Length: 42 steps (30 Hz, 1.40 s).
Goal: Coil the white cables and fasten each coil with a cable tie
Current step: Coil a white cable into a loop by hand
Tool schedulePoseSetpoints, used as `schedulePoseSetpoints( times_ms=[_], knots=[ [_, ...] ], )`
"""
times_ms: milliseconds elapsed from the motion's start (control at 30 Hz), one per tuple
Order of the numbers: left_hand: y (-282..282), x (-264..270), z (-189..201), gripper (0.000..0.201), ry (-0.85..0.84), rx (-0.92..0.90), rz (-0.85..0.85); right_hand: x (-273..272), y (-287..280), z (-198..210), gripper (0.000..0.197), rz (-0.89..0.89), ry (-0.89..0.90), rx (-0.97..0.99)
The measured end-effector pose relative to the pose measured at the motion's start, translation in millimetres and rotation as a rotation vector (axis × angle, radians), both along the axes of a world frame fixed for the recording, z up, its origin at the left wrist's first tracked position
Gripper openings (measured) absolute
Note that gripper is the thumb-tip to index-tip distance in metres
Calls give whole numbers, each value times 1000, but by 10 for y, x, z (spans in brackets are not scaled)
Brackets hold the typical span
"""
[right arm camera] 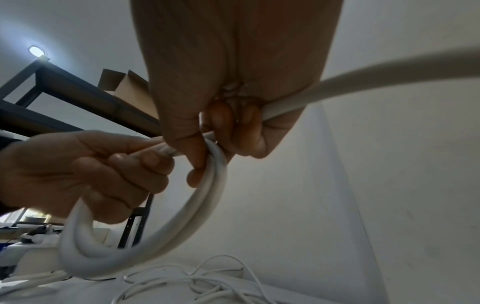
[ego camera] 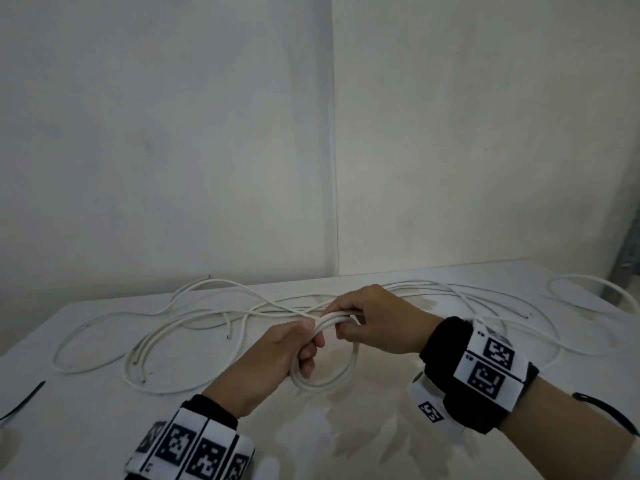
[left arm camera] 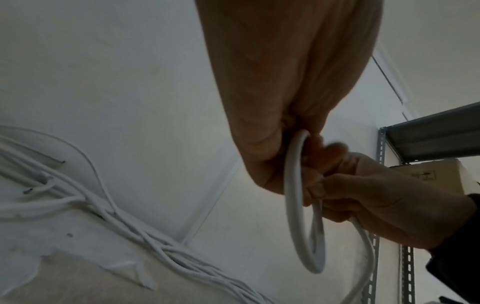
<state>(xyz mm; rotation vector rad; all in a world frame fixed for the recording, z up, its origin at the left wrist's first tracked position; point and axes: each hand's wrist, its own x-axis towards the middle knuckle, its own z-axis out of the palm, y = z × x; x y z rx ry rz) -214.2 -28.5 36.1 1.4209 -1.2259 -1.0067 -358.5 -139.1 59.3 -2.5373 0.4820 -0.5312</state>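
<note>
1. A small coil of white cable is held above the white table between both hands; its loops hang down below the fingers, and its upper arc is gathered where the two hands meet.
2. The left hand is seen with fingers curled round the left side of the coil; in the right wrist view the strands are pinched between its thumb and curled fingers, and the lower loop sags beneath that hand.
3. The right hand is closed over the top of the coil from the right; its fingers are curled under the strands and the thumb is laid along them; in the left wrist view the loop is seen passing in front of its fingertips.
4. A single run of cable is led out of the right fist past the wrist; it is blurred close to the camera.
5. The remaining loose cables are spread in a tangle across the far part of the table, beyond the hands and apart from them; further strands are trailed to the right.
6. A thin black strip, possibly a cable tie, is laid at the left edge of the table, well apart from both hands.
</note>
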Motion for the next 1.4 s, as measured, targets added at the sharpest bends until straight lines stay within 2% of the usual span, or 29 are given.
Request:
schedulePoseSetpoints(
  times_ms=[133, 267, 400, 500, 600, 667, 933, 1067, 1200, 1300, 1400],
  knots=[
    [-31, 9, -33, 37, 191, -26, 84, -6, -18, -98, 28, -18, -94, -20],
    [-35, 189, -12, 38, 424, -94, 233, -114, -169, -226, 22, -146, -186, -7],
    [-11, 340, 38, 38, 515, -160, 308, -146, -237, -337, 22, -187, -211, -36],
    [4, 438, 73, 38, 592, -219, 351, -142, -308, -386, 11, -243, -258, -17],
    [43, 559, 134, 37, 677, -278, 389, -113, -411, -449, 10, -293, -250, -42],
    [66, 624, 170, 37, 683, -311, 424, -66, -460, -501, 10, -316, -229, -72],
    [8, 696, 240, 37, 640, -413, 508, 228, -324, -615, 42, -246, -77, -240],
    [-9, 700, 256, 37, 642, -439, 534, 224, -251, -581, 31, -281, -122, -223],
    [-44, 662, 252, 37, 632, -438, 549, 230, -234, -587, 29, -294, -92, -466],
    [-92, 600, 253, 37, 601, -440, 552, 262, -207, -616, 1, -281, -104, -722],
    [-148, 548, 232, 38, 529, -439, 563, 273, -140, -642, 10, -173, -167, -861]
  ],
)
